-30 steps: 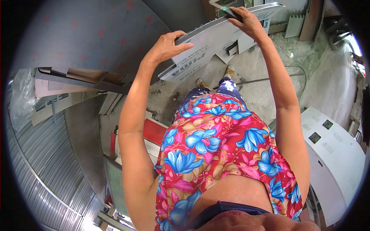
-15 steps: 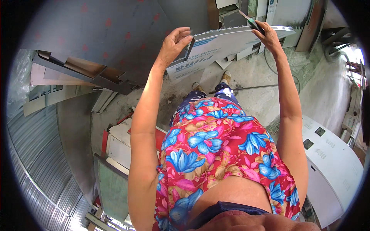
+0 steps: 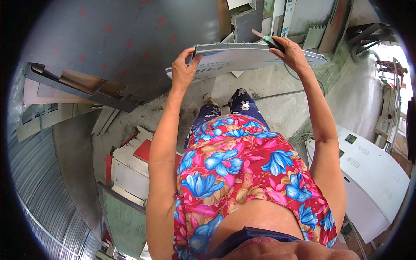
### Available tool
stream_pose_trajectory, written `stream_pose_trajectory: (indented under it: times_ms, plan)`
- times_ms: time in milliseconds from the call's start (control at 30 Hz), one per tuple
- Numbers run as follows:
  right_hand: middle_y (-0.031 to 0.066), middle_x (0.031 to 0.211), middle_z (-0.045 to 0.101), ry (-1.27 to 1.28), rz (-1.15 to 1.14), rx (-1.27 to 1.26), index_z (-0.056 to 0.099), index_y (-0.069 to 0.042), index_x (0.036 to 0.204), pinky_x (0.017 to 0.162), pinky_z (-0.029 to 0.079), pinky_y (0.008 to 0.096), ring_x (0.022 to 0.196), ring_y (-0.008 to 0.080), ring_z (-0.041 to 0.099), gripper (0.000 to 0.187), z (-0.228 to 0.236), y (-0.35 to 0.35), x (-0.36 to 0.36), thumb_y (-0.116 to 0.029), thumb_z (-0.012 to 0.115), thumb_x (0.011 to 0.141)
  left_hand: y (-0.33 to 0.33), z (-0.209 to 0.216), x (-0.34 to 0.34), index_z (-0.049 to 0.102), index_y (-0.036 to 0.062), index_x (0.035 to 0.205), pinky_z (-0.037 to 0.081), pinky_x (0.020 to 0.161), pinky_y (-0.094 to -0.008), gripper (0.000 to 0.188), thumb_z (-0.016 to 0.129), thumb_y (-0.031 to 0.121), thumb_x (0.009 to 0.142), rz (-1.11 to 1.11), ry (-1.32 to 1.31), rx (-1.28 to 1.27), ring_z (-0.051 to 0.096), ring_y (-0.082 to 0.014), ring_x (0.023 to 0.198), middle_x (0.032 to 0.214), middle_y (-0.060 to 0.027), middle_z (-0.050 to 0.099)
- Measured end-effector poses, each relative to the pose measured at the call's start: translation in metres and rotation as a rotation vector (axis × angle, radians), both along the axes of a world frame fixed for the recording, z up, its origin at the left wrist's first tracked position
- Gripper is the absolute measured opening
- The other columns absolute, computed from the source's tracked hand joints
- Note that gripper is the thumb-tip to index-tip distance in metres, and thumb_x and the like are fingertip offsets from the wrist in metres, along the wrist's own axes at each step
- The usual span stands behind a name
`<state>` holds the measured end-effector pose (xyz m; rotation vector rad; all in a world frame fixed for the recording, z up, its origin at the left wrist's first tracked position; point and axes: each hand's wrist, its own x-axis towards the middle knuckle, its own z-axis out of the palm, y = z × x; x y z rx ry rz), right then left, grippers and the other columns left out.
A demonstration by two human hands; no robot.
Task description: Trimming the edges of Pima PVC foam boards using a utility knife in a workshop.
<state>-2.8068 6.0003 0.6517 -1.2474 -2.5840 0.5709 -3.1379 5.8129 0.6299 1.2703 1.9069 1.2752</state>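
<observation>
My left hand (image 3: pixel 183 73) is closed at the upper left corner of a white-faced panel (image 3: pixel 242 58), its thumb and fingers on either side of the edge. Blue print covers part of the panel's film-coated face, and its top edge looks rough. In my right hand (image 3: pixel 291 54) is a knife (image 3: pixel 274 42) with a black and green handle. Its bare blade points up and to the left, over the panel's far edge. The right fingers are curled close to that edge; whether they also touch the panel is hard to tell.
A large dark sheet with red marks (image 3: pixel 117 47) leans at the left, beside a dark panel with cut-outs (image 3: pixel 80 82). A white curved cabinet (image 3: pixel 368 169) stands at the right. A thin rod (image 3: pixel 277 96) lies on the concrete floor. Offcuts lean at the back.
The panel has tipped, so its face shows less and its top edge more. My left fingers, spread earlier, have closed on its corner. The knife has shifted left with my right hand.
</observation>
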Motion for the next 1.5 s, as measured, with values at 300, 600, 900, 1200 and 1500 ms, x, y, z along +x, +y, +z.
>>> stream_pose_trajectory:
  times_ms: [300, 600, 900, 1200, 1500]
  plan:
    - [0.011, 0.119, 0.065, -0.173, 0.285, 0.016, 0.052, -0.013, 0.136, 0.093, 0.051, 0.0396, 0.111, 0.0308, 0.061, 0.075, 0.039, -0.007, 0.014, -0.021, 0.085, 0.069, -0.014, 0.029, 0.01, 0.063, 0.0041, 0.108, 0.05, 0.077, -0.0422, 0.033, 0.07, 0.032, 0.09, -0.062, 0.296, 0.088, 0.064, -0.0387, 0.091, 0.095, -0.0156, 0.067]
    - [0.0168, 0.101, 0.069, -0.256, 0.305, -0.102, 0.05, -0.014, 0.134, 0.079, 0.053, 0.046, 0.094, 0.0371, 0.066, 0.07, 0.066, -0.024, 0.008, -0.02, 0.083, 0.072, -0.029, 0.066, 0.008, 0.062, 0.0062, 0.111, 0.051, 0.081, -0.0411, 0.031, 0.068, 0.03, 0.092, -0.079, 0.281, 0.108, 0.065, -0.0378, 0.095, 0.102, -0.0153, 0.067]
    - [0.0149, 0.09, 0.068, -0.199, 0.28, -0.111, 0.055, -0.013, 0.124, 0.076, 0.052, 0.0463, 0.087, 0.0353, 0.066, 0.056, 0.047, -0.109, 0.177, -0.016, 0.077, 0.074, -0.086, 0.078, 0.153, 0.062, 0.0056, 0.116, 0.051, 0.089, -0.0397, 0.03, 0.069, 0.017, 0.09, -0.264, 0.342, 0.052, 0.065, -0.0342, 0.106, 0.113, -0.0135, 0.068]
    - [0.0147, 0.081, 0.068, -0.088, 0.3, -0.12, 0.056, -0.011, 0.112, 0.069, 0.052, 0.0465, 0.081, 0.0362, 0.067, 0.041, 0.0, -0.225, 0.379, -0.011, 0.07, 0.074, -0.176, 0.039, 0.357, 0.064, 0.0048, 0.119, 0.051, 0.089, -0.0339, 0.031, 0.07, 0.015, 0.09, -0.149, 0.253, -0.044, 0.068, -0.0273, 0.102, 0.111, -0.0124, 0.071]
    - [0.0156, 0.08, 0.066, -0.101, 0.328, -0.121, 0.056, -0.011, 0.112, 0.068, 0.051, 0.0477, 0.078, 0.0368, 0.066, 0.041, -0.015, -0.317, 0.335, -0.013, 0.07, 0.074, -0.27, 0.028, 0.308, 0.06, 0.0074, 0.121, 0.052, 0.09, -0.0397, 0.034, 0.07, 0.011, 0.088, -0.24, 0.375, 0.013, 0.065, -0.0351, 0.107, 0.115, -0.0145, 0.068]
